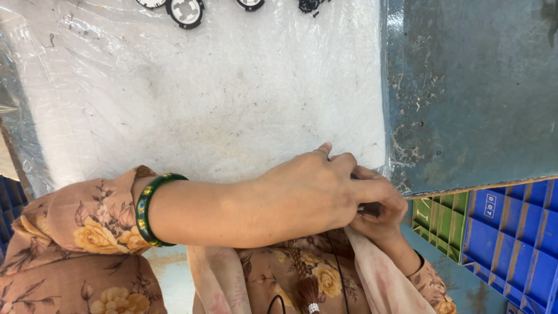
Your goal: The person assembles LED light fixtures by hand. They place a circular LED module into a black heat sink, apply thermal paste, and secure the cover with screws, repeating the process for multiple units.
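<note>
- floral sleeve [87,232] at far left, brown with yellow flowers, covers the left upper forearm
- green bangle [146,209] with gold marks sits on the left wrist, just left of the bare forearm
- left hand [308,189] reaches across to the right, back of hand up, fingers curled down and bunched at the near edge of the sheet; thumb side lies over the right hand, the two touching
- what the left fingers close on is hidden under the hand; cannot tell if they pinch anything
- plastic sheet [221,99], white, wrinkled and dusty, spreads above and left of both hands; its lower right corner meets the fingertips, so the hands look to be at that edge
- black-and-white round parts [185,11] lie far above the grip, at the top edge of the sheet, well apart from the hands
- right hand [381,212] tucked under and just right of the left hand, fingers folded inward; contents hidden, grip state unclear
- pale cloth [372,267] hangs just below the right hand
- blue-grey metal table [471,87] right of and above the hands, scuffed, with scraps along the sheet edge
- green crate [442,218] just right of the right hand
- blue crate [514,244] further right, touching the green one
</note>
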`<state>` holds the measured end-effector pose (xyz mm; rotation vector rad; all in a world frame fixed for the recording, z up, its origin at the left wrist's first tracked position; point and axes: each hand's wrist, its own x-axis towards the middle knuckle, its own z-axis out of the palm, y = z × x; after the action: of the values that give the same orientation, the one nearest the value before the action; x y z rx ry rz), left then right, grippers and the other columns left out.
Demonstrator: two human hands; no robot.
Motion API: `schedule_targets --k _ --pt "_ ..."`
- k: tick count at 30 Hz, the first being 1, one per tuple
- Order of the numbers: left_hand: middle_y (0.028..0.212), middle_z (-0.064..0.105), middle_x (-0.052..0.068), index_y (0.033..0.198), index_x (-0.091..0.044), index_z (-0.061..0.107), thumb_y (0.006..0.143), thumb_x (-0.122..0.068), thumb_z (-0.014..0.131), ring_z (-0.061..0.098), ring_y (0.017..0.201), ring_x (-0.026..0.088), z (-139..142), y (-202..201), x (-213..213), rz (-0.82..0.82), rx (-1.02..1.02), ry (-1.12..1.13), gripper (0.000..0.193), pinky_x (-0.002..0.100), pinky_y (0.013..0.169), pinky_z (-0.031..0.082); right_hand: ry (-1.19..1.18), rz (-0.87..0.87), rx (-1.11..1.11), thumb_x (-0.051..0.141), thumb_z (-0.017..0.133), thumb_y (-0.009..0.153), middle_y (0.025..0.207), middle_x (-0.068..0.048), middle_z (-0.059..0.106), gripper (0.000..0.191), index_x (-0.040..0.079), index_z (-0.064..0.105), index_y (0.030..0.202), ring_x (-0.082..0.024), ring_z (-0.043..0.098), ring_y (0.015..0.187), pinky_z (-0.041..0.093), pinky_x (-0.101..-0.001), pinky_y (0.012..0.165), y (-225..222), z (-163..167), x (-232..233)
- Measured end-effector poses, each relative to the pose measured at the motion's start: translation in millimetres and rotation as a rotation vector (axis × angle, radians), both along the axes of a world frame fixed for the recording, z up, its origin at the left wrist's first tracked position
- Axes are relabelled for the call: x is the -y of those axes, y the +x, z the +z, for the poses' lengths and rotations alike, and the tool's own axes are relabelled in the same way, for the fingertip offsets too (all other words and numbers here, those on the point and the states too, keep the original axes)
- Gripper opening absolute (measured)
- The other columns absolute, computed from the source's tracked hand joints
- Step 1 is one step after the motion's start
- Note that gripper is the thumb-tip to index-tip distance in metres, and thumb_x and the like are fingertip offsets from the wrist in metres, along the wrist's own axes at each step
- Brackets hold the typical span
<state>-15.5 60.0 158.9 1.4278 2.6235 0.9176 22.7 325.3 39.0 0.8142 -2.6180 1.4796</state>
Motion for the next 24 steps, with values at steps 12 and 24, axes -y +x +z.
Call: schedule_targets --k 12,24 --pt "0.124 0.058 0.009 0.110 -0.003 0.076 0.077 -0.016 0.071 0.069 0.094 0.033 -1 3 -1 0.080 0.028 0.060 0.036 0.060 0.086 0.056 0.068 -0.013 -0.163 0.019 0.093 0.074 0.118 -0.020 0.071 0.054 0.005 0.054 0.107 -0.021 0.074 0.099 0.059 -0.0298 0.082 0 -3 -1" --pt "0.103 0.066 0.013 0.088 0.000 0.076 0.073 -0.024 0.067 0.070 0.085 0.028 9 2 7 0.096 -0.238 -0.156 0.030 0.056 0.097 0.055 -0.238 0.100 0.039 0.012 0.086 0.082 0.127 -0.031 0.064 0.056 0.000 0.046 0.119 -0.037 0.067 0.123 0.057 -0.0473 0.104 -1 -8 7"
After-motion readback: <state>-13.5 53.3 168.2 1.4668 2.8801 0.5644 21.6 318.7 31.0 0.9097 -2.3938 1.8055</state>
